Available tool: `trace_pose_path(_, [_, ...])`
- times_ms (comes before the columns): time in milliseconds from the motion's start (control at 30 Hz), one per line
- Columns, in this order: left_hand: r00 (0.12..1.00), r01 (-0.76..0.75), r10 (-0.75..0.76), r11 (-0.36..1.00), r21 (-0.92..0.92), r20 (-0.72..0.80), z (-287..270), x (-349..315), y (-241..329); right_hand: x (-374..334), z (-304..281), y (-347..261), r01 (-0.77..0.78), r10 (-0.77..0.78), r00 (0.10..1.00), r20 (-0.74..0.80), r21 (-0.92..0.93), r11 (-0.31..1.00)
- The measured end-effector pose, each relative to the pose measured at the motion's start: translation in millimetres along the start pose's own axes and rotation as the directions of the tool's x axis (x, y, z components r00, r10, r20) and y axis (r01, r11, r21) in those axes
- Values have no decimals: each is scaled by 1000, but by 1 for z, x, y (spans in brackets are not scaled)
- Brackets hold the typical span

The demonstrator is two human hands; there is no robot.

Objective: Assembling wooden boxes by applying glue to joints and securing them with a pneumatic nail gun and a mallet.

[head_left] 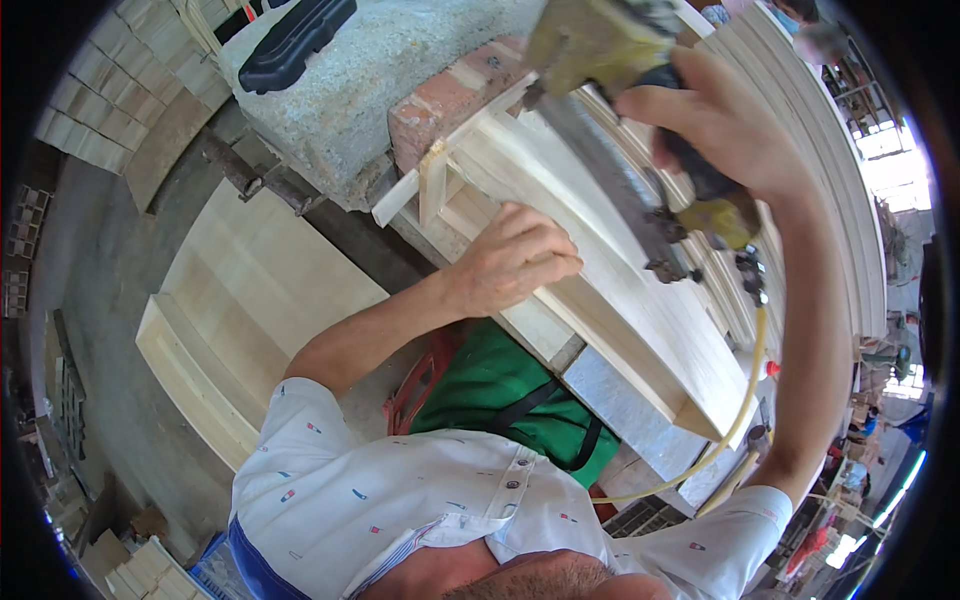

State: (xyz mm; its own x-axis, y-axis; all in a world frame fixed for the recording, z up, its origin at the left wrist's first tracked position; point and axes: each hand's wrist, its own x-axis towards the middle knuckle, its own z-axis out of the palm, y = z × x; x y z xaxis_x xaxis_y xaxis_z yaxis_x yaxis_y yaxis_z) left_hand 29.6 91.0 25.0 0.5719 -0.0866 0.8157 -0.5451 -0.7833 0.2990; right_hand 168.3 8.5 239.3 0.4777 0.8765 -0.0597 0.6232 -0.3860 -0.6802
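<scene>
My right hand [735,135] is wrapped round the black grip of a yellow-green nail gun [597,165], blurred by motion. The nail gun is held up over a long pale wooden frame [620,335], and a yellow air hose [748,390] runs from its handle. The frame lies slantwise on the bench, with upright side boards and an end piece at its far left. My left hand [520,258] is closed at the frame's near side board, fingers curled in over its edge. The left fingertips are partly hidden.
Beyond the frame stand a red brick [445,105] and a rough stone block [345,110] bearing a black plastic case [295,45]. Long wooden boards [800,150] are stacked at the right. A wooden panel [265,285] stands at the left. Green cloth [490,385] covers my lap.
</scene>
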Motion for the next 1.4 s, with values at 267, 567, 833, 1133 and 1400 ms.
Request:
trace_pose_path(267, [994, 29, -45, 988, 150, 104, -3, 9, 16, -234, -81, 34, -396, 333, 810, -483, -31, 918])
trace_pose_path(567, [896, -3, -19, 999, 48, 443, 39, 98, 93, -454, -48, 139, -405, 658, 279, -700, 535, 741])
trace_pose_path(833, [551, -302, 528, 848, -435, 647, 211, 166, 192, -500, 18, 237, -263, 796, 218, -564, 752, 605])
trace_pose_path(1133, [451, -447, 559, 816, -365, 696, 265, 161, 214, -498, 40, 276, -293, 793, 322, -518, 742, 603])
trace_pose_path(1400, [495, -484, 574, 805, -342, 652, 267, 160, 216, -488, 37, 282, -495, 803, 337, -491, 633, 595])
